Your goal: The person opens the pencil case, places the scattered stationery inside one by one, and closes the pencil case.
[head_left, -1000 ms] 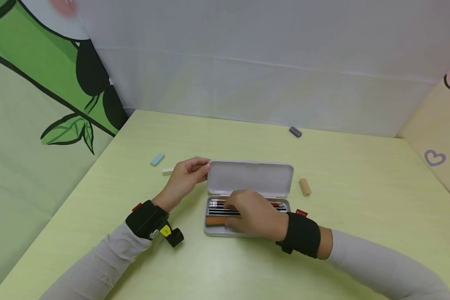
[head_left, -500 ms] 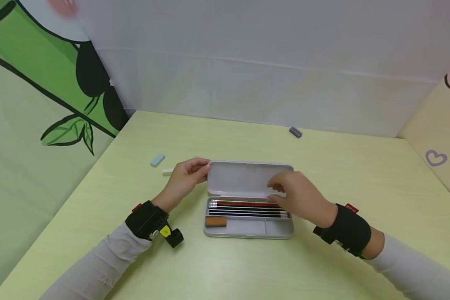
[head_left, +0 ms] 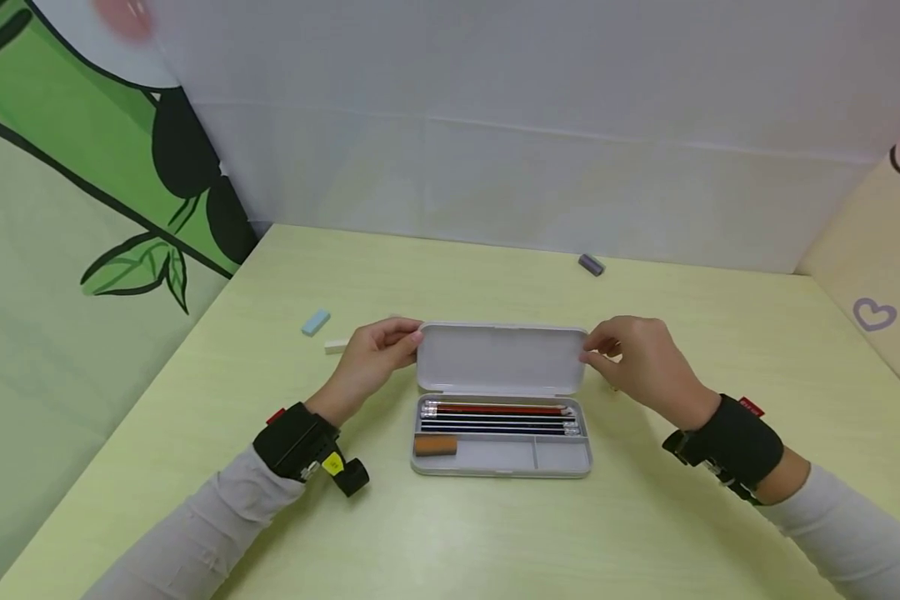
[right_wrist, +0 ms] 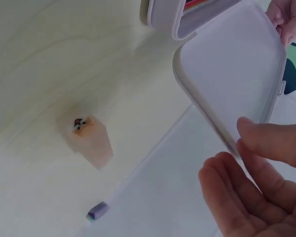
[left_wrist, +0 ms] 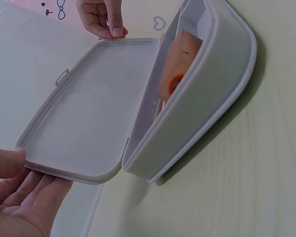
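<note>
A pale grey pencil case [head_left: 487, 457] stands unfolded on the table, its hinged lid [head_left: 501, 358] raised at the back. My left hand [head_left: 371, 362] pinches the lid's left edge, thumb inside and fingers behind. At the opposite edge, my right hand [head_left: 648, 367] holds the lid between thumb and index finger, as the right wrist view shows. Several pencils [head_left: 502, 419] lie side by side in the rear compartment. An orange-brown block [head_left: 435, 446] occupies the left end of the front compartment; the small section to its right holds nothing visible.
Small blocks lie around the case: a light blue one [head_left: 316, 322], a white one [head_left: 335, 346] partly behind my left hand, and a dark grey-purple one [head_left: 591, 265] at the back. A peach block with a cartoon face [right_wrist: 89, 138] sits near my right hand. A pale wall sheet [head_left: 495, 167] borders the table.
My right hand has left the case's compartments, uncovering the pencils and orange-brown block, and moved right and up to the lid's right edge. My left hand has stayed on the lid.
</note>
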### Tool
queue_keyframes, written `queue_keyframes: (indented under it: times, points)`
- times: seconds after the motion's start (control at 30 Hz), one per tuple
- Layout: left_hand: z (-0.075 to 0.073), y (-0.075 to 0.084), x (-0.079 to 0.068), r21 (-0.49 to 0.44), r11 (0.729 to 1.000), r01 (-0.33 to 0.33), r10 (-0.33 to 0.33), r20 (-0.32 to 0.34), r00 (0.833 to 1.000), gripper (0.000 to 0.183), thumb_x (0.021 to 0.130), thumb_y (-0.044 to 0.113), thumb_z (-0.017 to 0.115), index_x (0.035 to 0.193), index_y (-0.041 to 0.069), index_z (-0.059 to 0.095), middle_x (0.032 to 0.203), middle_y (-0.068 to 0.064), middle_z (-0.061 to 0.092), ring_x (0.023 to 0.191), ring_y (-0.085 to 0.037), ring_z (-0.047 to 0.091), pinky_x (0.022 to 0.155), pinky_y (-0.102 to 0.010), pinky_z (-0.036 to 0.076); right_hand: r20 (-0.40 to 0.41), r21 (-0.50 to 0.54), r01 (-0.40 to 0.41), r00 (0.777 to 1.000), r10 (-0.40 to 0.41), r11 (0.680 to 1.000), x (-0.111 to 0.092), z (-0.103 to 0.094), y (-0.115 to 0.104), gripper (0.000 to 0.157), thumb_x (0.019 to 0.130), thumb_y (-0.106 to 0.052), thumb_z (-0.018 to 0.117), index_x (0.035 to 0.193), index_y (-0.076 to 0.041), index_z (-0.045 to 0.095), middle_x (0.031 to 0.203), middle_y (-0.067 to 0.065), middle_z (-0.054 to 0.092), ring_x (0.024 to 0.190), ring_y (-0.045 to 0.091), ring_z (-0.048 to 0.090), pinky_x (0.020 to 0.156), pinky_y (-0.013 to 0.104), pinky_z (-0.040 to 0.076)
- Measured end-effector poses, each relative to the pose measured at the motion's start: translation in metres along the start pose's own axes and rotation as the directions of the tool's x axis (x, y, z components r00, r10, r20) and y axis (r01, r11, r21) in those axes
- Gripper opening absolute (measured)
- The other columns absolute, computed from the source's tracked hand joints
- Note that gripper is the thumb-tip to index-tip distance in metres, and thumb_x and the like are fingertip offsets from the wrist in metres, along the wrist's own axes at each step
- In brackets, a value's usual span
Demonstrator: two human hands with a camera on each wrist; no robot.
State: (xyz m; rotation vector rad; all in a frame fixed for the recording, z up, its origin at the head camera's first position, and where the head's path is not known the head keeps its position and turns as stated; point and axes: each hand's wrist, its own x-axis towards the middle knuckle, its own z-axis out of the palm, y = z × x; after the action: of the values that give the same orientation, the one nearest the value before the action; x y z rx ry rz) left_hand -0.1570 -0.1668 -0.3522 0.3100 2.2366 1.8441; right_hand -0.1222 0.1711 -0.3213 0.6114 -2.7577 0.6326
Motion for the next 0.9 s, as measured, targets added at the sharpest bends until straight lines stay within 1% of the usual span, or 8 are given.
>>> queue_keyframes:
  times: [0.07, 0.27, 0.4, 0.5, 0.6, 0.67, 0.73, 0.9]
  points:
    - [0.0, 0.0, 0.0, -0.003, 1.0, 0.002, -0.002, -0.001, 1.0, 0.034, 0.1, 0.012, 0.052, 0.128, -0.005, 0.055, 0.126, -0.028, 0.06, 0.108, -0.021, 0.067, 0.092, -0.027, 0.057, -0.011, 0.015, -0.009, 1.0, 0.01, 1.0, 0.0, 0.0, 0.003, 0.005, 0.079, -0.006, 0.076, 0.083, -0.008, 0.073, 0.079, 0.003, 0.072, 0.071, 0.014, 0.066, 0.067, 0.035, 0.06]
    - [0.0, -0.001, 0.0, -0.002, 1.0, 0.01, -0.01, -0.002, 1.0, 0.033, 0.1, 0.012, 0.051, 0.128, -0.005, 0.055, 0.126, -0.028, 0.06, 0.107, -0.02, 0.067, 0.092, -0.026, 0.057, -0.003, 0.026, -0.069, 0.998, 0.069, 0.997, 0.0, 0.003, 0.017, 0.008, 0.079, -0.013, 0.078, 0.083, -0.007, 0.074, 0.074, 0.003, 0.071, 0.067, 0.014, 0.065, 0.063, 0.026, 0.056]
    - [-0.001, -0.002, 0.0, -0.003, 1.0, 0.008, -0.008, 0.0, 1.0, 0.034, 0.1, 0.012, 0.052, 0.128, -0.005, 0.055, 0.126, -0.028, 0.06, 0.107, -0.019, 0.067, 0.092, -0.026, 0.057, 0.074, -0.012, -0.133, 0.988, 0.133, 0.991, -0.003, 0.005, 0.024, 0.02, 0.079, -0.015, 0.077, 0.091, 0.002, 0.073, 0.077, 0.009, 0.071, 0.069, 0.018, 0.062, 0.062, 0.028, 0.053]
    - [-0.001, -0.002, 0.0, -0.007, 1.0, 0.004, -0.004, -0.001, 1.0, 0.034, 0.1, 0.012, 0.052, 0.128, -0.005, 0.055, 0.126, -0.027, 0.06, 0.106, -0.019, 0.067, 0.092, -0.027, 0.057, 0.144, -0.035, -0.195, 0.969, 0.198, 0.98, -0.006, 0.007, 0.03, 0.027, 0.082, -0.016, 0.073, 0.097, 0.007, 0.07, 0.078, 0.013, 0.068, 0.07, 0.019, 0.058, 0.062, 0.028, 0.049]
    - [-0.001, -0.002, 0.0, -0.008, 1.0, 0.004, -0.004, 0.002, 1.0, 0.034, 0.1, 0.012, 0.052, 0.129, -0.005, 0.055, 0.126, -0.027, 0.06, 0.106, -0.019, 0.067, 0.092, -0.027, 0.057, 0.192, -0.032, -0.244, 0.95, 0.245, 0.969, -0.007, 0.01, 0.037, 0.027, 0.086, -0.015, 0.067, 0.098, 0.009, 0.07, 0.077, 0.013, 0.068, 0.068, 0.018, 0.057, 0.061, 0.027, 0.047]
    - [-0.002, -0.003, 0.0, -0.008, 1.0, 0.005, -0.005, 0.003, 1.0, 0.034, 0.1, 0.012, 0.052, 0.129, -0.005, 0.054, 0.126, -0.028, 0.06, 0.107, -0.019, 0.067, 0.093, -0.027, 0.057, 0.204, -0.028, -0.241, 0.949, 0.241, 0.97, -0.007, 0.012, 0.039, 0.025, 0.087, -0.013, 0.065, 0.097, 0.009, 0.07, 0.076, 0.013, 0.069, 0.067, 0.017, 0.058, 0.061, 0.027, 0.048]
    - [-0.002, -0.003, 0.0, -0.007, 1.0, 0.006, -0.006, 0.003, 1.0, 0.034, 0.1, 0.012, 0.052, 0.129, -0.005, 0.054, 0.126, -0.027, 0.06, 0.107, -0.02, 0.067, 0.093, -0.028, 0.057, 0.198, -0.023, -0.217, 0.956, 0.217, 0.976, -0.006, 0.014, 0.04, 0.022, 0.086, -0.011, 0.066, 0.094, 0.009, 0.071, 0.075, 0.013, 0.069, 0.065, 0.017, 0.059, 0.06, 0.028, 0.049]
    - [-0.001, -0.005, 0.0, -0.006, 1.0, 0.009, -0.009, 0.003, 1.0, 0.034, 0.099, 0.013, 0.052, 0.129, -0.004, 0.054, 0.126, -0.027, 0.06, 0.108, -0.022, 0.067, 0.093, -0.028, 0.057, 0.117, -0.051, -0.134, 0.983, 0.14, 0.99, -0.005, 0.01, 0.034, 0.018, 0.084, -0.006, 0.067, 0.094, 0.008, 0.071, 0.074, 0.014, 0.069, 0.064, 0.018, 0.06, 0.059, 0.029, 0.05]
